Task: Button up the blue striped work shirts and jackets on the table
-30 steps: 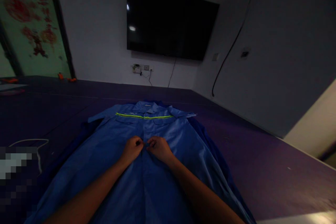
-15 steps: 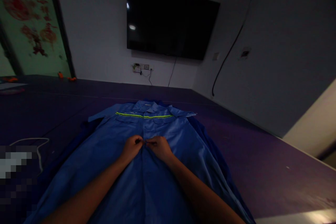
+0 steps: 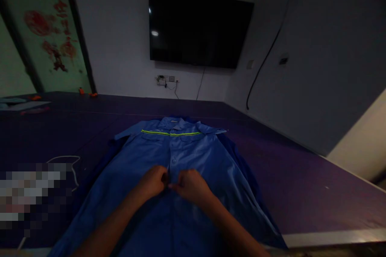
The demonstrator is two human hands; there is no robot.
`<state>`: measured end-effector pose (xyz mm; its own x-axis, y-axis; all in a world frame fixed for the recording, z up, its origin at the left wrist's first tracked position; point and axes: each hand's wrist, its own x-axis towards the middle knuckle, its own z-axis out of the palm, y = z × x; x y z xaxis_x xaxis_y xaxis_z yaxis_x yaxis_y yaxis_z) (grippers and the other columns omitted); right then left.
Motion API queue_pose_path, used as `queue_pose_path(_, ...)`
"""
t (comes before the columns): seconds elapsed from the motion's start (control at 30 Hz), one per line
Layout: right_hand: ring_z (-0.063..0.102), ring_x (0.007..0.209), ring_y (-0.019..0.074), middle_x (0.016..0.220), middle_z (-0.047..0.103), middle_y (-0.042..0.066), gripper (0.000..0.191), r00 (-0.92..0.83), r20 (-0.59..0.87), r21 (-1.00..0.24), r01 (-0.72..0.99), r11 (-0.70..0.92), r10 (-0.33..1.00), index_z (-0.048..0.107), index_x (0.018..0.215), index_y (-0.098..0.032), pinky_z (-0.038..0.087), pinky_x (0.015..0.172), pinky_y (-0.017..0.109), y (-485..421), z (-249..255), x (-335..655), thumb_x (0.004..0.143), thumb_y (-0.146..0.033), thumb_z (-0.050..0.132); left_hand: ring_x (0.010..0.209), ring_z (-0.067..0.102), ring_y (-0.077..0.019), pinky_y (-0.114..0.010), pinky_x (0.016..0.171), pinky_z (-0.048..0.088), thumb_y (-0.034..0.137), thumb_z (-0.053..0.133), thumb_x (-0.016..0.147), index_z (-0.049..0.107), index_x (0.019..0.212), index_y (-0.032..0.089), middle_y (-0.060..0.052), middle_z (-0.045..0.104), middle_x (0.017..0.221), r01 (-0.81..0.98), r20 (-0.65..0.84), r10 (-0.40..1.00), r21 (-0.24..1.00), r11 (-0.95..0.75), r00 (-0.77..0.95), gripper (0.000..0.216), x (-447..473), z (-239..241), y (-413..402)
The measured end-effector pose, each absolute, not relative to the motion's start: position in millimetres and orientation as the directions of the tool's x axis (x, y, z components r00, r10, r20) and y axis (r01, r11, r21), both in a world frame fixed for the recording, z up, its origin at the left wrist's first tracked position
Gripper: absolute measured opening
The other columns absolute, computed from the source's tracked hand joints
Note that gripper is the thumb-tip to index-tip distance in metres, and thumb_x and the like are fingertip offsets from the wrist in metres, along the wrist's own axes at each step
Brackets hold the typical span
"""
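Observation:
A blue work shirt [image 3: 193,156] with a yellow-green reflective chest stripe lies flat, front up, on a dark purple table [image 3: 301,176], collar pointing away from me. My left hand [image 3: 153,182] and my right hand [image 3: 191,186] sit side by side on the shirt's centre button line, about halfway down. Both have their fingers curled and pinched on the front edges of the fabric, fingertips almost touching. Darker blue cloth shows under the shirt's right edge.
A white cord [image 3: 64,160] lies on the table at the left, beside a blurred patch. A black wall screen [image 3: 199,28] hangs behind, with a wall socket and cables below it. The table's pale front edge [image 3: 331,237] runs at lower right.
Both hands have slid a little down the button line toward me, staying pinched together. The view has shifted slightly.

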<state>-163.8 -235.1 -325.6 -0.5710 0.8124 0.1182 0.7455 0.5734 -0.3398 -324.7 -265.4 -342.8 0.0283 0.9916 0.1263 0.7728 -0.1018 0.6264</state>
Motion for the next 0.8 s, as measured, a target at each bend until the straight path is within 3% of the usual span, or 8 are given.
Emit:
queue_pose_path(0.13,0.061,0.073,0.0234,0.078,0.066,0.012,0.048,-0.541,0.088,-0.086,0.833,0.547,0.837,0.065,0.081,-0.015,0.039,0.058,0.026,-265.0,-331.3,-165.4,0.065,-0.058,0.053,0.070,0.057,-0.0144,-0.021,0.059,0.035,0.000,0.047,0.056,0.062,0.067,0.015,-0.004,0.065,0.073,0.810,0.062,0.998,0.583,-0.060,0.029,0.024,-315.1,-352.3,-280.2)
queue_pose_path(0.27,0.061,0.072,0.0234,0.079,0.066,0.013,0.036,-0.555,0.083,-0.065,0.826,0.560,0.828,0.065,0.081,-0.014,0.038,0.057,0.026,-263.3,-335.6,-166.9,0.068,-0.044,0.052,0.074,0.057,-0.0157,-0.022,0.063,0.037,0.001,0.043,0.064,0.062,0.068,0.013,-0.007,0.064,0.076,0.812,0.103,0.994,0.583,-0.029,-0.039,0.023,-304.3,-352.8,-281.2)
queue_pose_path(0.33,0.060,0.067,0.0202,0.072,0.065,0.010,0.025,-0.543,0.082,-0.144,0.823,0.549,0.836,0.064,0.074,-0.014,0.036,0.054,0.024,-255.6,-339.0,-163.9,0.067,-0.035,0.053,0.075,0.057,-0.0159,-0.023,0.066,0.037,0.002,0.041,0.069,0.062,0.068,0.013,-0.008,0.064,0.076,0.804,0.121,0.991,0.594,-0.025,-0.059,0.023,-300.8,-354.0,-280.1)
queue_pose_path(0.43,0.055,0.055,0.0133,0.057,0.060,0.004,0.012,-0.510,0.104,-0.366,0.779,0.510,0.854,0.059,0.060,-0.014,0.032,0.048,0.020,-244.8,-347.6,-157.1,0.065,-0.021,0.051,0.077,0.056,-0.0153,-0.023,0.069,0.038,0.001,0.044,0.066,0.061,0.069,0.013,-0.006,0.062,0.075,0.767,0.151,0.987,0.639,-0.054,-0.057,0.021,-297.7,-360.0,-280.7)
queue_pose_path(0.6,0.052,0.046,0.0099,0.052,0.057,-0.001,0.010,-0.425,0.111,-0.759,0.548,0.353,0.898,0.055,0.060,-0.015,0.032,0.043,0.017,-242.9,-364.0,-153.2,0.064,-0.013,0.046,0.075,0.054,-0.0169,-0.026,0.069,0.040,0.003,0.051,0.059,0.062,0.068,0.013,-0.006,0.060,0.076,0.662,0.229,0.970,0.740,-0.121,-0.079,0.018,-293.5,-371.1,-287.7)
queue_pose_path(0.8,0.048,0.039,0.0092,0.047,0.054,-0.003,0.011,-0.362,0.037,-0.899,0.396,0.190,0.931,0.056,0.062,-0.015,0.033,0.038,0.017,-249.4,-369.2,-158.8,0.067,-0.021,0.049,0.069,0.056,-0.0153,-0.026,0.067,0.042,0.006,0.047,0.063,0.060,0.066,0.014,-0.004,0.061,0.071,0.491,0.253,0.953,0.859,-0.143,-0.167,0.016,-289.1,-374.7,-294.2)
